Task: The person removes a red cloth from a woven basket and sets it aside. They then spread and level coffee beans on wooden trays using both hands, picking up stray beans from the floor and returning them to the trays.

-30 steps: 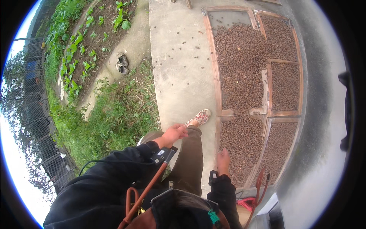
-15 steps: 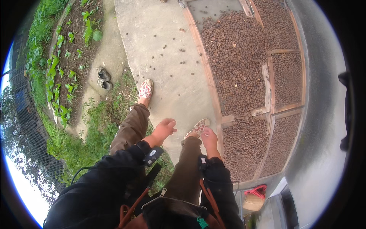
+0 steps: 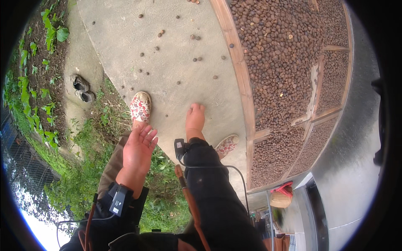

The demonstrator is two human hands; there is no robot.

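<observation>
My left hand (image 3: 138, 151) is open, palm turned up, fingers spread and nothing in it. It hangs over the grass just below my left shoe (image 3: 141, 107). Further right, my right hand (image 3: 195, 120) reaches down over the concrete path (image 3: 176, 94), back of the hand towards me. Its fingers point downward with slight gaps between them, their tips partly hidden, and no object shows in them. Several small round brown nuts (image 3: 197, 59) lie scattered on the concrete beyond both hands. One dark nut (image 3: 166, 116) rests between my left shoe and my right hand.
Wooden frames (image 3: 240, 62) at the right hold a thick layer of brown nuts (image 3: 276, 79). A pair of dark shoes (image 3: 82, 88) lies by the plant bed (image 3: 39, 83) at the left. A brown bag with red (image 3: 281, 196) stands at the lower right.
My view has come lower and closer to the ground. My left hand has turned palm up. My right hand has moved left, away from the wooden frame, and out over the concrete.
</observation>
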